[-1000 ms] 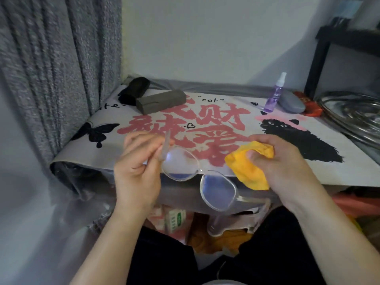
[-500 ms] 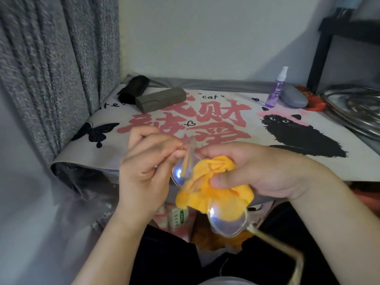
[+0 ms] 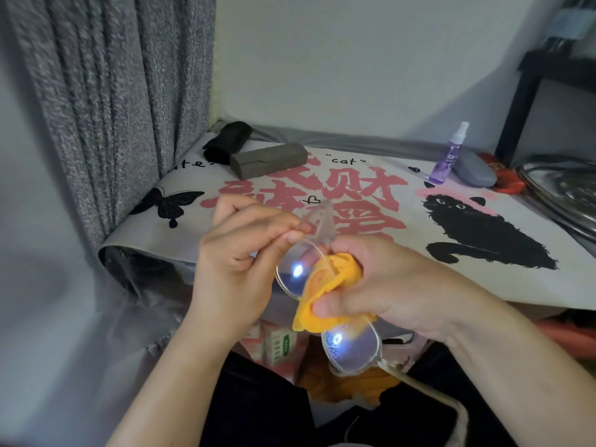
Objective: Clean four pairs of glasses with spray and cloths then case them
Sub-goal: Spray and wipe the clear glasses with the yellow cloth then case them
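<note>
A pair of clear-framed glasses [image 3: 348, 350] hangs in the air in front of the table's near edge. My left hand [image 3: 238, 262] pinches the frame's upper corner by the hinge. My right hand [image 3: 387, 282] presses a yellow cloth [image 3: 325, 285] around the upper lens, thumb underneath. The lower lens is bare and reflects a light. A purple spray bottle [image 3: 448, 156] stands at the back right of the table. Beside it lies a grey oval case [image 3: 477, 171]. A dark grey box case [image 3: 267, 161] and a black soft case [image 3: 227, 141] lie at the back left.
The table carries a printed mat [image 3: 403, 221] with red characters, a black cat and a butterfly. A grey curtain [image 3: 113, 108] hangs at the left. A metal basin [image 3: 564, 191] and a black shelf frame [image 3: 522, 98] stand at the right. Bags lie under the table.
The right hand brought the yellow cloth from beside the glasses onto the upper lens and is rubbing it. The glasses tilted more upright, one lens above the other.
</note>
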A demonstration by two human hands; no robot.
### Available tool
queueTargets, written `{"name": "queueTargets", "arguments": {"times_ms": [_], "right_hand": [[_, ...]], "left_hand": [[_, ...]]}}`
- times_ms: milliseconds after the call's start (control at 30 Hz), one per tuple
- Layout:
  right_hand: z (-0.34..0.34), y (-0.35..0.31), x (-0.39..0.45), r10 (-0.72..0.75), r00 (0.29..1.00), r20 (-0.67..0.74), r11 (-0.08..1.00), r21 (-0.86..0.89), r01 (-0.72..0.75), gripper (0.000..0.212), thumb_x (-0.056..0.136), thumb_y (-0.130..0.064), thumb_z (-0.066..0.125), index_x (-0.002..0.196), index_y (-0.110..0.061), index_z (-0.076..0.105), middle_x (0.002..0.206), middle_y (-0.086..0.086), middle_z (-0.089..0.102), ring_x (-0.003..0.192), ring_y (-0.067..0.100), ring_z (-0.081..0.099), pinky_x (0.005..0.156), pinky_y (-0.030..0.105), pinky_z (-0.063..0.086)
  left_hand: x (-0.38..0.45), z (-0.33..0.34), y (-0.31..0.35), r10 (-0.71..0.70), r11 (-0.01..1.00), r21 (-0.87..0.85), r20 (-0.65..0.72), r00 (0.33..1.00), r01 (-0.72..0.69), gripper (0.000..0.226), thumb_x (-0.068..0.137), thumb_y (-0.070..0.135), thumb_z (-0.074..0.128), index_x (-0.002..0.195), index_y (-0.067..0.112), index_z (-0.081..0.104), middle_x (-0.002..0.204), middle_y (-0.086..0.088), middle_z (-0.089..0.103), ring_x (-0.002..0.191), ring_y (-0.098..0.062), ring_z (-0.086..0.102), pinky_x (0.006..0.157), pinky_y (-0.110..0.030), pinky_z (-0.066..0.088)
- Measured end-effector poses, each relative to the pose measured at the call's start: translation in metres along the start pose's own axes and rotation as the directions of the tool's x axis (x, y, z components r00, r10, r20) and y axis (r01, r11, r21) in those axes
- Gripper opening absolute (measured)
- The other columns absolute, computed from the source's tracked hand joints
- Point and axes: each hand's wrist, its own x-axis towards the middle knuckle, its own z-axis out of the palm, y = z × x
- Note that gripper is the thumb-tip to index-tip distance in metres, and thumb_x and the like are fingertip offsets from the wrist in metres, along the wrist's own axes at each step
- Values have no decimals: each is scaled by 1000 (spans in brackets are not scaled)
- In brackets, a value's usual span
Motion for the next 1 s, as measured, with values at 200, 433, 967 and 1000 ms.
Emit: {"name": "queueTargets", "arguments": {"times_ms": [200,433,967,1000], "right_hand": [[14,-6,0,-26,990,-139,942,-334,-22,44,77,-33,85,110,-42,57,85,-17,64,76,-3,62,71,25,52],[12,6,4,-158,979,-127,938,-328,109,74,80,-49,79,143,-49,40,115,-22,64,102,-2,62,88,34,53],[-6,0,-8,131,952,276,980,109,-166,72,92,2,68,148,-32,37,105,23,67,89,31,72,76,38,61],[-3,2,-6,177,959,222,983,5,-182,77,90,-2,72,149,-35,34,105,16,68,94,26,71,76,31,58]], "left_hand": [[3,-1,3,18,995,95,17,1000,-20,10,97,21,64,95,29,70,99,26,62,94,-15,52,81,-41,45],[2,2,-4,-155,988,5,18,988,155,9,96,28,61,95,30,70,94,23,66,93,-9,54,84,-28,44],[4,-2,-1,-14,1000,10,82,997,13,11,96,18,67,95,29,69,94,21,66,91,-24,53,85,-27,41],[4,-2,0,1,999,38,92,996,-4,10,95,17,67,95,27,70,94,19,67,91,-26,53,85,-29,42]]}}
